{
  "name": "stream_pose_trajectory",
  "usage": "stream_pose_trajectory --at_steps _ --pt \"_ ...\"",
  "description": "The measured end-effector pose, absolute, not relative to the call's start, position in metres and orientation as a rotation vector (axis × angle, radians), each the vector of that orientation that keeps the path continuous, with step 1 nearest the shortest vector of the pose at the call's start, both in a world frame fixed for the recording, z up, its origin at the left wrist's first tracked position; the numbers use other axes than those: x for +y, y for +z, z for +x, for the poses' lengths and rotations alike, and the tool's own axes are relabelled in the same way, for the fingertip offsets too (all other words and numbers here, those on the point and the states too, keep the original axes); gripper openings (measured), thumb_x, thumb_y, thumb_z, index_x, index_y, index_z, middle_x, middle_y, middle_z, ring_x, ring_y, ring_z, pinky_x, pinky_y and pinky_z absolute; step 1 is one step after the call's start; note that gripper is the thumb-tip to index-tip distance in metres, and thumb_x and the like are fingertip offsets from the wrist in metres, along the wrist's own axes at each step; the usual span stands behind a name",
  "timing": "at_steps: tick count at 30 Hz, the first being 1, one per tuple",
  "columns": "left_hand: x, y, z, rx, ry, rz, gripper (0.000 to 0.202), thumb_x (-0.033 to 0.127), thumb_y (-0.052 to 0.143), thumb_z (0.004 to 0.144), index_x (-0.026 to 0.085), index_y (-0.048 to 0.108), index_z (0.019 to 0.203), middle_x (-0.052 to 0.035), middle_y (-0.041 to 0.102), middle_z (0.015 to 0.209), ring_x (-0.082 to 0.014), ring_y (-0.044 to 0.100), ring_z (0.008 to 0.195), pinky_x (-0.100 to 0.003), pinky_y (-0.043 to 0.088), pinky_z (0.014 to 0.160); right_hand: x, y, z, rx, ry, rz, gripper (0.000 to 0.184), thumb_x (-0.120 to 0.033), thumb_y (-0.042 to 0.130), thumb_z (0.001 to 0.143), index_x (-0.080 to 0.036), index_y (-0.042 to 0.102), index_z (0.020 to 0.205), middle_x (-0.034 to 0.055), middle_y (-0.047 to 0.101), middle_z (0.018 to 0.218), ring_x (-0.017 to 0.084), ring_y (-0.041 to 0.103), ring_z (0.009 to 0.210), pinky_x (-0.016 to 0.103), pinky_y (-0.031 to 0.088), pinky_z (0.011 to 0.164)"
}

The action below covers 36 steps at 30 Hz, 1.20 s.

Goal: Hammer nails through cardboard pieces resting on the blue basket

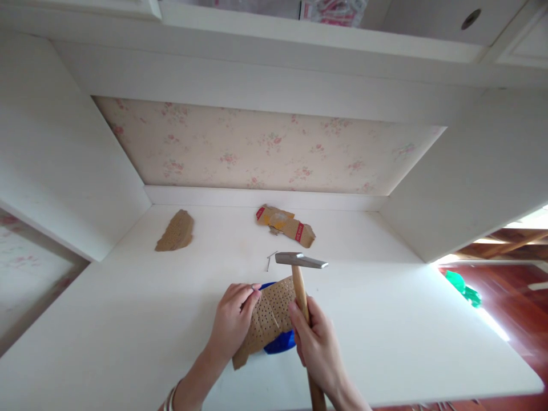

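Observation:
My right hand [315,339] grips the wooden handle of a hammer [302,291], whose metal head is raised above the table. Under my hands lies a piece of brown cardboard [269,314] punched with many small holes, resting over a blue object [280,342] that is mostly covered. At the cardboard's upper left edge, my left hand [234,317] is closed in a pinch of thumb and forefinger; a tiny greyish bit shows there, too small to name. Just beyond the cardboard, beside the hammer head, lie two thin nails [269,262].
A torn cardboard strip [285,224] with red print lies near the back of the white table [385,319]. Another holed cardboard piece [174,231] sits at the back left. White side panels and an overhead shelf [299,31] enclose the table. A green bag [464,288] is on the floor at right.

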State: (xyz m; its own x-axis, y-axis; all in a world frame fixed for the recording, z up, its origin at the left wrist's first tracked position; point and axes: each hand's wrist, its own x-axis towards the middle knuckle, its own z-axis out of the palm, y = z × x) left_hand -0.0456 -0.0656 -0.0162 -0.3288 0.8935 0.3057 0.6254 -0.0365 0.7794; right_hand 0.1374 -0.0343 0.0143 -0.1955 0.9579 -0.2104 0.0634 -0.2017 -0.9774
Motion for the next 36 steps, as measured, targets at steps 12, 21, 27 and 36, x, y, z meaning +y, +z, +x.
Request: stream_pose_trajectory --at_steps 12,21,27,36 --pt "-0.066 -0.011 -0.044 1.911 1.311 1.548 0.026 0.033 0.046 0.096 0.023 0.068 0.086 -0.0051 0.068 0.090 -0.0195 0.065 0.089 -0.030 0.052 0.082 -0.023 0.011 0.127 -1.390 1.596 -1.216 0.038 -0.055 0.058 0.086 -0.023 0.044 0.071 -0.0106 0.039 0.049 0.006 0.032 0.036 0.018 0.024 0.033" --pt "-0.074 -0.008 -0.053 1.997 1.326 1.404 0.030 0.040 0.045 0.096 0.021 0.061 0.080 -0.0029 0.068 0.078 -0.0184 0.065 0.077 -0.027 0.049 0.071 -0.027 0.011 0.128 -1.379 1.584 -1.252 0.039 -0.056 0.055 0.088 -0.023 0.041 0.073 -0.0117 0.039 0.048 0.004 0.030 0.032 0.017 0.021 0.031" --pt "-0.090 0.006 -0.064 2.026 1.335 1.292 0.032 0.045 0.046 0.095 0.022 0.062 0.080 -0.0013 0.067 0.076 -0.0177 0.065 0.074 -0.024 0.048 0.066 -0.027 0.006 0.129 -1.412 1.564 -1.255 0.038 -0.053 0.055 0.090 -0.023 0.040 0.071 -0.0110 0.040 0.050 0.004 0.032 0.033 0.017 0.023 0.031" --pt "-0.091 -0.007 -0.063 1.963 1.255 1.391 0.032 0.043 0.045 0.096 0.020 0.063 0.081 -0.0035 0.067 0.081 -0.0177 0.063 0.076 -0.025 0.047 0.070 -0.029 0.004 0.128 -1.446 1.532 -1.261 0.037 -0.051 0.055 0.091 -0.023 0.040 0.071 -0.0102 0.041 0.051 0.004 0.034 0.034 0.016 0.023 0.030"
